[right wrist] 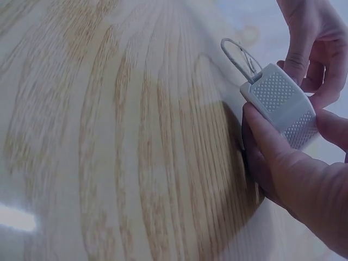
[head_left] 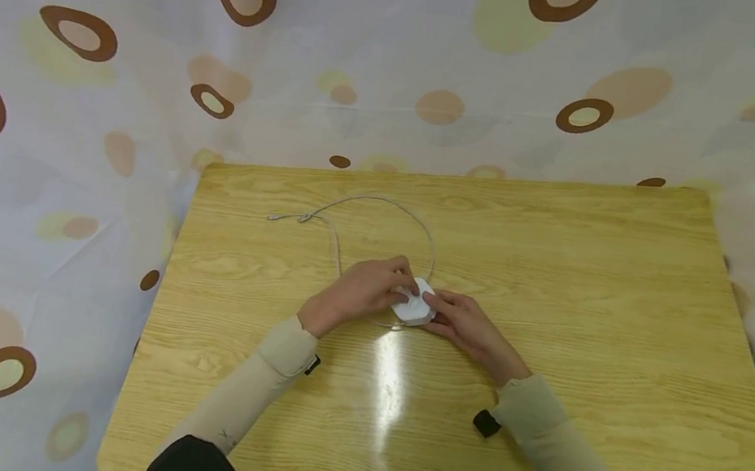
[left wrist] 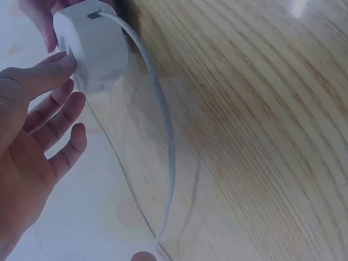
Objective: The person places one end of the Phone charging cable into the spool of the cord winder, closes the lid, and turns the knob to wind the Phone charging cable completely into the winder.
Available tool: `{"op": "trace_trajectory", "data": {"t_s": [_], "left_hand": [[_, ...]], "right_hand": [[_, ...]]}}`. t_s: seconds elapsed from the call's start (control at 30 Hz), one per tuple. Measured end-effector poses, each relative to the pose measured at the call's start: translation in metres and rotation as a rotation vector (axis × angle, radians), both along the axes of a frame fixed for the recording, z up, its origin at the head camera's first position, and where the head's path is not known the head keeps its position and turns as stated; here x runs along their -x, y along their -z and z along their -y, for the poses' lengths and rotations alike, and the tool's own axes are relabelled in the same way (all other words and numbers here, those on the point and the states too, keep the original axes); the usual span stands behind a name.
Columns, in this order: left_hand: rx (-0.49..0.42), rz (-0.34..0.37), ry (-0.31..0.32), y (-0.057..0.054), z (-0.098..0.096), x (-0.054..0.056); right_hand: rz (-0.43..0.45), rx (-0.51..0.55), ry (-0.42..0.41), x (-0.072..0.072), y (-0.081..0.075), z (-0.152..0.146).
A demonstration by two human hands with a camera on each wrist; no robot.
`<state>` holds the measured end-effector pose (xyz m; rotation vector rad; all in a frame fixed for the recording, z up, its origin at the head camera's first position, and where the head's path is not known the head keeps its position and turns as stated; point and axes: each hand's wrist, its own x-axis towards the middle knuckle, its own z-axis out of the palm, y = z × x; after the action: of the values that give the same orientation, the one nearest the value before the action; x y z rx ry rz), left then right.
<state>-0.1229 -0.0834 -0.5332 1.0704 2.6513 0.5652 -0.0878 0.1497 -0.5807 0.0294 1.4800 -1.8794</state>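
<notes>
A white, many-sided block (head_left: 418, 314) with dimpled side panels (right wrist: 274, 92) is between the two hands over the table. My right hand (head_left: 469, 331) grips its side, with fingers below and thumb at the upper edge. The left hand (head_left: 369, 288) reaches over from the left, its thumb and fingertips pinching at the round recess in the block's face. From a notch in the side comes a thin white cable (left wrist: 167, 125). The cable makes a wide loop on the table beyond the hands. Left fingers partly cover the face.
The wooden table (head_left: 596, 303) extends on every side of the hands. Far left lies the cable's loose end (head_left: 274, 217), near a small knot or crossing (head_left: 306, 217). A patterned curtain (head_left: 414, 52) stands behind the back edge and along both sides.
</notes>
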Motion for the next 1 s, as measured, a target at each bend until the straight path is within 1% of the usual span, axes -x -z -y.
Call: {"op": "trace_trajectory", "data": {"t_s": [0.07, 0.13, 0.27, 0.37, 0.5, 0.57, 0.7, 0.73, 0.77, 0.8, 0.87, 0.93, 0.97, 1.0], "left_hand": [[0.003, -0.013, 0.028, 0.000, 0.000, 0.001], [0.017, -0.042, 0.047, 0.000, 0.000, 0.002], [0.072, -0.101, 0.058, 0.000, -0.001, 0.002], [0.100, -0.122, 0.059, -0.001, -0.003, 0.002], [0.122, -0.153, 0.033, 0.000, -0.006, 0.000], [0.141, -0.194, 0.018, 0.003, -0.008, -0.003], [0.151, -0.320, -0.017, 0.009, -0.015, -0.010], [0.146, -0.334, -0.033, 0.011, -0.017, -0.012], [0.142, -0.325, -0.062, 0.013, -0.019, -0.014], [0.135, -0.296, -0.100, 0.014, -0.021, -0.016], [0.105, -0.165, -0.214, 0.014, -0.026, -0.019], [0.066, -0.004, -0.346, 0.014, -0.030, -0.022], [0.042, 0.067, -0.409, 0.012, -0.031, -0.023], [0.015, 0.127, -0.458, 0.011, -0.032, -0.024]], "right_hand": [[-0.007, -0.004, -0.005, -0.001, 0.000, 0.000], [-0.001, -0.015, 0.001, -0.001, -0.001, 0.001], [-0.017, -0.019, -0.010, -0.002, -0.001, 0.002], [-0.030, -0.022, -0.021, -0.002, -0.001, 0.002], [-0.029, -0.022, -0.021, -0.001, 0.000, 0.002], [-0.017, -0.019, -0.004, -0.001, 0.001, 0.002], [-0.009, -0.008, 0.022, -0.002, 0.002, 0.003], [-0.010, -0.006, 0.025, -0.003, 0.002, 0.004], [-0.008, -0.002, 0.029, -0.003, 0.002, 0.005], [-0.007, 0.003, 0.030, -0.004, 0.002, 0.005], [-0.006, 0.013, 0.030, -0.005, 0.001, 0.006], [-0.001, 0.019, 0.027, -0.005, 0.001, 0.007], [0.000, 0.021, 0.027, -0.005, 0.001, 0.007], [-0.004, 0.018, 0.024, -0.005, 0.000, 0.007]]}}
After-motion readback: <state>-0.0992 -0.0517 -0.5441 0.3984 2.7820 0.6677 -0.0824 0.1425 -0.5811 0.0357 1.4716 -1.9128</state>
